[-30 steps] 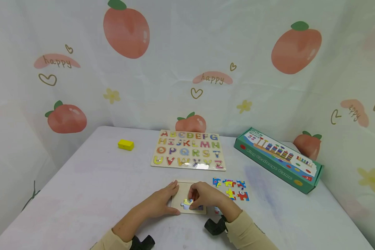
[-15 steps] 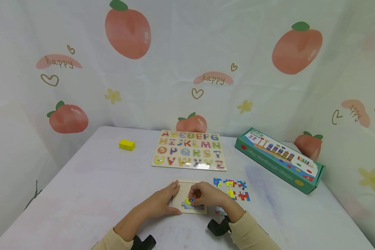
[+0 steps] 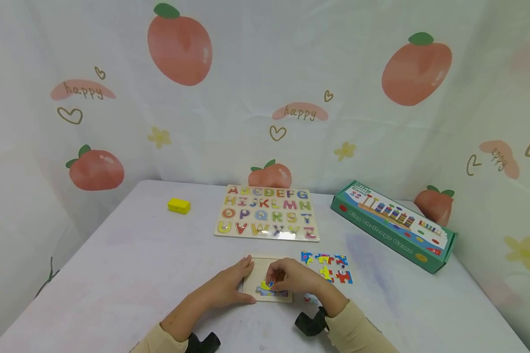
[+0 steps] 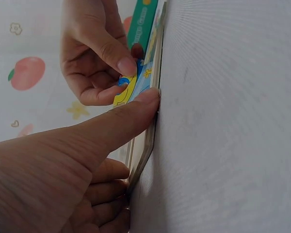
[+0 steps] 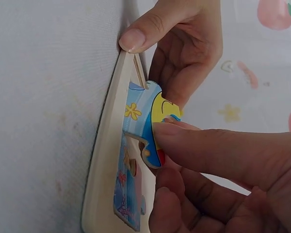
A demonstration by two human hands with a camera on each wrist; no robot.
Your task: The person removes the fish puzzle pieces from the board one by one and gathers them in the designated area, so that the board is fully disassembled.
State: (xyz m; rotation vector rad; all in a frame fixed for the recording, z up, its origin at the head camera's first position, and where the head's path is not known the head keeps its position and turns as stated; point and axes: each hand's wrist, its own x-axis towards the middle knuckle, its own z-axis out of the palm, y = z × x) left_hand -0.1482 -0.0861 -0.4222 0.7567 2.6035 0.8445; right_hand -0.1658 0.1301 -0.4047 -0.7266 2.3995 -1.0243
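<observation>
A shallow wooden puzzle tray (image 3: 256, 269) lies on the table between both hands. The left hand (image 3: 228, 284) holds its left side, with the thumb on the near edge and the fingers along the left edge. Over the tray, the right hand (image 3: 295, 277) pinches a yellow and blue jigsaw piece (image 5: 159, 109) between thumb and fingers. In the right wrist view this piece stands tilted, its lower edge at the tray's recess. Another piece, blue and purple (image 5: 128, 194), lies in the tray beside it. The right hand hides part of the tray in the head view.
Several loose jigsaw pieces (image 3: 327, 271) lie right of the tray; another piece (image 3: 310, 298) is partly under the right wrist. Behind are an alphabet board (image 3: 267, 213), a yellow block (image 3: 178, 206) and a green game box (image 3: 393, 225).
The right hand has brought the pinched piece slightly down and tilted it at the tray's recess; more of its yellow and blue face shows. The left hand stays on the tray.
</observation>
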